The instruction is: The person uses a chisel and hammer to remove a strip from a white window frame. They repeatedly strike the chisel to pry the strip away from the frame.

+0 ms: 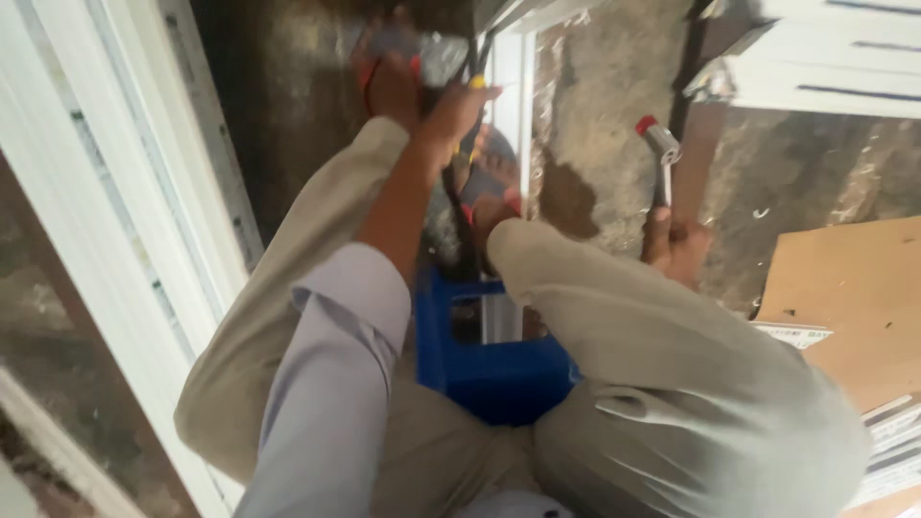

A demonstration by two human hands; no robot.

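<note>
Floor [614, 86]: rough grey concrete, stained dark in patches.
Blue crate [499, 374]: stands on the floor between the person's knees.
Cardboard sheet [844, 288]: lies flat at the right.
White frame pieces [815, 67]: rest at the upper right.

Hammer [662, 158] with red-tipped metal head, upright beside the right knee, handle gripped low, white frame bar [513, 105] standing vertical, dark yellow-tipped tool [472, 67] pressed against it
</note>
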